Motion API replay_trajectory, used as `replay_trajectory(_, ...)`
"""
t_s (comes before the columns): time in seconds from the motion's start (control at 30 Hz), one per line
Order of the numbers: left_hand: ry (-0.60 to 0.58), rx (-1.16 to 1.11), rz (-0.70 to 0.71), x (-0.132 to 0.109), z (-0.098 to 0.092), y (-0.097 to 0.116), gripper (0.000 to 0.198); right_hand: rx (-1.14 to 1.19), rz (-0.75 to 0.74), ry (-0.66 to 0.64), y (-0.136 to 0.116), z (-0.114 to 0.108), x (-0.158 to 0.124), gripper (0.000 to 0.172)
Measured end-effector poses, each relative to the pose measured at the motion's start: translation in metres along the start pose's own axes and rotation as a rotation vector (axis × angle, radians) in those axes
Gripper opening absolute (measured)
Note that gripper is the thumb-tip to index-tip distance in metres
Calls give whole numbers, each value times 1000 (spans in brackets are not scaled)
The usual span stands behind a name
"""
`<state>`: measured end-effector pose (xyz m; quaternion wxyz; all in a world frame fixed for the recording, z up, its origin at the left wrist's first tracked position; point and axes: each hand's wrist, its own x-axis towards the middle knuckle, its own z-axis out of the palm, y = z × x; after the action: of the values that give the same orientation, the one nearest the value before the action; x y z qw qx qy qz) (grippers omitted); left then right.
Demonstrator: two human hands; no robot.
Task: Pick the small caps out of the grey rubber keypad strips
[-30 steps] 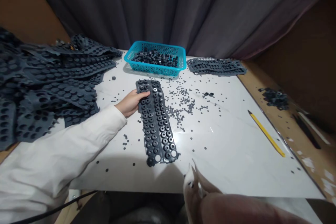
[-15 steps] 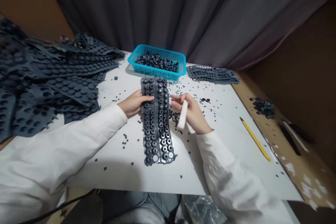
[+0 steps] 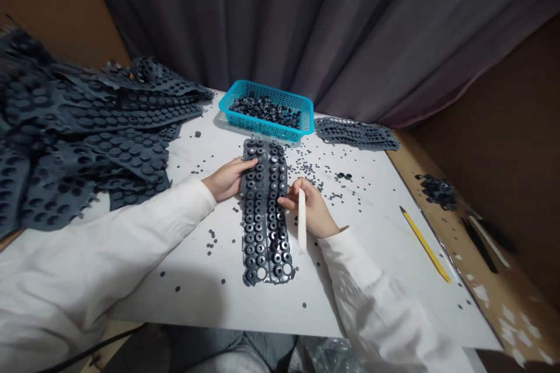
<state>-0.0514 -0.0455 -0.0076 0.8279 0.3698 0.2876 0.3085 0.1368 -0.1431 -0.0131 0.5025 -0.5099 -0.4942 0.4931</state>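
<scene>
My left hand (image 3: 225, 179) grips the far left part of a dark rubber sheet (image 3: 264, 210), thumb lying on top. Rows of ring-shaped pieces fill the sheet, and a few holes show white at its near end. A white flat stick (image 3: 301, 218) is held in my right hand (image 3: 318, 213), pointing down toward me. The thumb and fingertips of that hand are at the sheet's right edge, around its middle. Whether they pinch the sheet itself I cannot tell. Small black discs (image 3: 306, 169) lie scattered around the sheet.
Beyond the sheet stands a blue basket (image 3: 266, 126) of small black pieces. Dark perforated sheets (image 3: 118, 122) are heaped at left, and more sheets (image 3: 356, 134) lie at back right. On the right are a yellow pencil (image 3: 424, 243) and a cluster of black parts (image 3: 437, 191).
My right hand has moved nearer me and in to the sheet's right edge, and the white stick now stands more upright. My left hand keeps its hold. The whole view has shifted slightly.
</scene>
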Motion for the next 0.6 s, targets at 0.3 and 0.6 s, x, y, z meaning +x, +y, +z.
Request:
replay_trajectory(0.3, -109, -7, -109, 1, -11, -2, 36, -84, -27, 68, 3, -2, -2, 43)
replay_trajectory(0.6, -113, 117, -31, -1, -8, 2, 33, -92, -34, 75, 2, -3, -2, 43)
